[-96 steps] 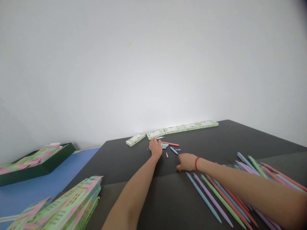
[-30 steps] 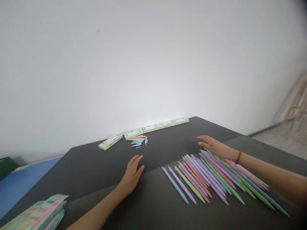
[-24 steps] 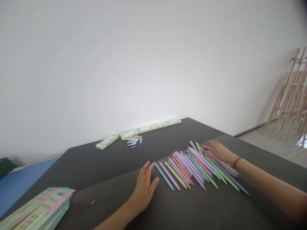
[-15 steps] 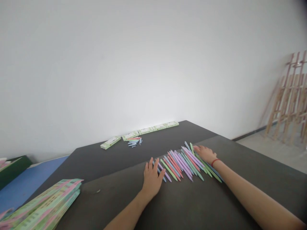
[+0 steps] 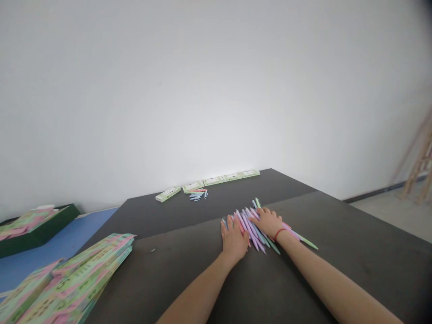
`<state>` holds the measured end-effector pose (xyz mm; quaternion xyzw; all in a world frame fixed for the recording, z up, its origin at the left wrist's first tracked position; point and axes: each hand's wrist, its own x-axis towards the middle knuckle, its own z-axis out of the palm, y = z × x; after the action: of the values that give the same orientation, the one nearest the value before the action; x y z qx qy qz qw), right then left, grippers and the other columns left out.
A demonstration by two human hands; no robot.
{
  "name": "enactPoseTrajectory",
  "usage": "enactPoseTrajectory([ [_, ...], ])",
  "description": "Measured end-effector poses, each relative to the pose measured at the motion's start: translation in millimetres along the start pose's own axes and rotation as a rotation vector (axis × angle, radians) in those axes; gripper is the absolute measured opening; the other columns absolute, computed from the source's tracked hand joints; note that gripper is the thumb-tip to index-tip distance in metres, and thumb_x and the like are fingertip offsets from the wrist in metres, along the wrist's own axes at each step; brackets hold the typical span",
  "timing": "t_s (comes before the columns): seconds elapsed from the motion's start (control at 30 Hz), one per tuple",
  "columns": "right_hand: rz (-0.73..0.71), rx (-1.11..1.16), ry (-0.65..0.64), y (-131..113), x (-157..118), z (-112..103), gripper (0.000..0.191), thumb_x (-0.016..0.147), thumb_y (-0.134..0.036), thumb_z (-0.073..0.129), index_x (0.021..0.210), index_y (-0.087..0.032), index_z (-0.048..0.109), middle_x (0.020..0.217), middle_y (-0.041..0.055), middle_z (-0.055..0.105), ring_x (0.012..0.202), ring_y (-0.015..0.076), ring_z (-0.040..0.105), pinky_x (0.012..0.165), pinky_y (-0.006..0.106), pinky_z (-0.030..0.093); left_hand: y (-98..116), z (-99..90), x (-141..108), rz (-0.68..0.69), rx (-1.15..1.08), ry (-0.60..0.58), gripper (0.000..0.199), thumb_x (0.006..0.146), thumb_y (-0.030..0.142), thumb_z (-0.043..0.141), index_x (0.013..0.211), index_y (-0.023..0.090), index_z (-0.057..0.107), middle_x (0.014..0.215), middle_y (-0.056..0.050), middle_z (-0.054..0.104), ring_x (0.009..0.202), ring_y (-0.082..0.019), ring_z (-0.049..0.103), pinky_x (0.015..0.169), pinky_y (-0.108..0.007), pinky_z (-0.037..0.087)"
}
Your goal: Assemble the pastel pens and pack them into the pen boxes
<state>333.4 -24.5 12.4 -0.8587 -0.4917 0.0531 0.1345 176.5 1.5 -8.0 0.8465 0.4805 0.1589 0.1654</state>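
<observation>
Several pastel pens [image 5: 254,234] in purple, pink, green and blue lie heaped side by side on the dark table [image 5: 286,288]. Over the left end of the heap rests my left hand [image 5: 234,240], palm down with its fingers spread. My right hand [image 5: 269,222], a red string round its wrist, lies flat across the right part of the pens, fingers apart. Pens stick out beyond it above and to the right, a green one reaching furthest right. Parts of the pens under both hands are hidden.
A row of green and white boxes [image 5: 213,181] lines the table's back edge, with small blue and pink pieces [image 5: 197,195] before it. Stacked printed packages [image 5: 81,279] lie at front left. Beyond, a dark green box [image 5: 43,231] stands on a blue surface [image 5: 91,229].
Both hands have come closer together, my right hand moving left over the pens. The pen heap is narrower and more bunched. The view has turned slightly left.
</observation>
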Motion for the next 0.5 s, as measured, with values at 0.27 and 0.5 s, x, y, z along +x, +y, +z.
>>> enactPoseTrajectory([
  [0.27, -0.09, -0.018, -0.005, -35.2, -24.2, 10.5, 0.056, 0.087, -0.057, 0.037, 0.13, -0.023, 0.046, 0.131, 0.0143, 0.049, 0.116, 0.0332, 0.045, 0.09, 0.049, 0.033, -6.7, -6.6, -13.1, -0.013, -0.073, -0.013, 0.065, 0.084, 0.038, 0.04, 0.142, 0.012, 0.028, 0.155, -0.013, 0.01, 0.14, -0.038, 0.003, 0.112, -0.048, 0.01],
  [0.5, -0.143, -0.003, 0.042, -45.1, -40.5, 10.6, 0.063, 0.088, -0.055, 0.031, 0.136, -0.016, 0.039, 0.139, 0.0198, 0.039, 0.118, 0.0399, 0.044, 0.088, 0.056, 0.035, -20.5, -20.1, -30.1, 0.026, -0.169, -0.012, 0.075, 0.083, 0.046, 0.044, 0.145, 0.013, 0.021, 0.156, -0.013, 0.007, 0.141, -0.035, 0.001, 0.113, -0.047, 0.005],
])
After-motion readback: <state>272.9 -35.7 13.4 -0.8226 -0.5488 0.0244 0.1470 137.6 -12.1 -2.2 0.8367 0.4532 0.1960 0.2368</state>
